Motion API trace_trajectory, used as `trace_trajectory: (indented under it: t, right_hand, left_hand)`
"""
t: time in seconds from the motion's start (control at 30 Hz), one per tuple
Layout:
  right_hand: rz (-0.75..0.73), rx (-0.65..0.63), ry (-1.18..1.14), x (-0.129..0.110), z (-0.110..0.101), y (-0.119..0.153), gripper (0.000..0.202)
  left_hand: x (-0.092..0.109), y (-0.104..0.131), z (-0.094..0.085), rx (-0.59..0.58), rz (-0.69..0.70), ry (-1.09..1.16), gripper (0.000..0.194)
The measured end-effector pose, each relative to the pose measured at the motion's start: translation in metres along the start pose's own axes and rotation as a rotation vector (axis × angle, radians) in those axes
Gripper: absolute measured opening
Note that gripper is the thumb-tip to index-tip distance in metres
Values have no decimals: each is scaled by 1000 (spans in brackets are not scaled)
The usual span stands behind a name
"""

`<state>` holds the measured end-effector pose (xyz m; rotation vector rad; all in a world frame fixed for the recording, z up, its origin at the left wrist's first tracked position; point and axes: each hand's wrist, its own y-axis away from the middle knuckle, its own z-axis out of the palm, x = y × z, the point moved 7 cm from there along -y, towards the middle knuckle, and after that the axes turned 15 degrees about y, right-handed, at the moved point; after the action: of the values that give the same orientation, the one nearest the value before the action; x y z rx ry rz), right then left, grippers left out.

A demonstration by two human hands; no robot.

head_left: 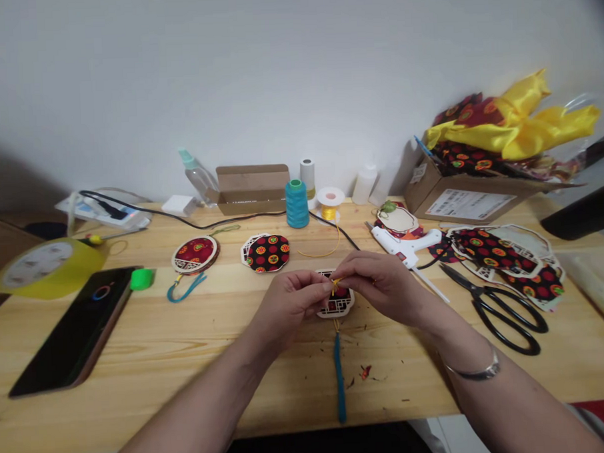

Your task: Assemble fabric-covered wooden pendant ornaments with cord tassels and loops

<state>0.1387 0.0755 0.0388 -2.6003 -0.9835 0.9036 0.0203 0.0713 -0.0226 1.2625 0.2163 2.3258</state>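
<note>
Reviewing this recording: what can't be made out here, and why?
All in the head view:
How the yellow cord is looped: small, partly covered by the left hand and right hand.
Sides of the lattice ornament: partly behind both hands.
Print on the carton label: too small.
Black object at right: cut off by the picture's edge.

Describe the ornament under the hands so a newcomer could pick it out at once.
On the wooden table, find the left hand and right hand, pinching a yellow cord. Partly beneath them is the ornament: a pale lattice frame over dark patterned cloth. Its straight blue tassel points toward the table's near edge, while the round ornament has a curled blue loop.
</note>
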Motion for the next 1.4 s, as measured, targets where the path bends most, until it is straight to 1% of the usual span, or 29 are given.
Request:
trace_trajectory:
  t: [0.17,0.27,0.47,0.57,0.63,0.7,0.77,0.83,0.9,1.0,1.1,1.23,1.3,1.4]
  right_hand:
    - [1,16,12,0,0,1,13]
    - [13,4,16,0,0,2,12]
    - [17,-2,31,-1,1,2,12]
    - [62,6,-8,0,0,2,12]
    - [152,1,-100,4,1,1,13]
    - [308,-11,-255,12,6,2,13]
    - [489,-8,-458,20,13,5,15]
    - [638,4,-691,24,23,9,19]
    - [717,4,-904,24,34,12,22]
    - [754,-3,-1101,21,46,15,23]
    - [788,16,-1189,20,53,17,19]
    - [817,48,-1209,19,56,18,18]
    - [822,56,-1181,19,55,18,19]
    - [816,65,-1126,17,54,18,20]
  left_hand:
    - [1,-1,-2,25,11,-23,16]
    - [2,-1,-2,28,23,-31,16]
    - [2,0,-1,30,23,11,16]
    - [3,1,0,19,31,30,14]
    - [6,1,1,-5,70,41,17]
    - [10,1,1,-14,125,81,18]
    - [10,0,-1,3,158,141,14]
    - [7,-1,-3,24,152,179,20]
    - [3,-1,-1,13,128,186,28]
    - [0,-1,3,-13,116,184,30]
    - [-2,0,2,8,135,197,26]
    - [-4,0,0,47,150,246,20]
    - [-6,-1,-1,67,150,265,16]
    - [-5,-1,-2,61,161,267,9]
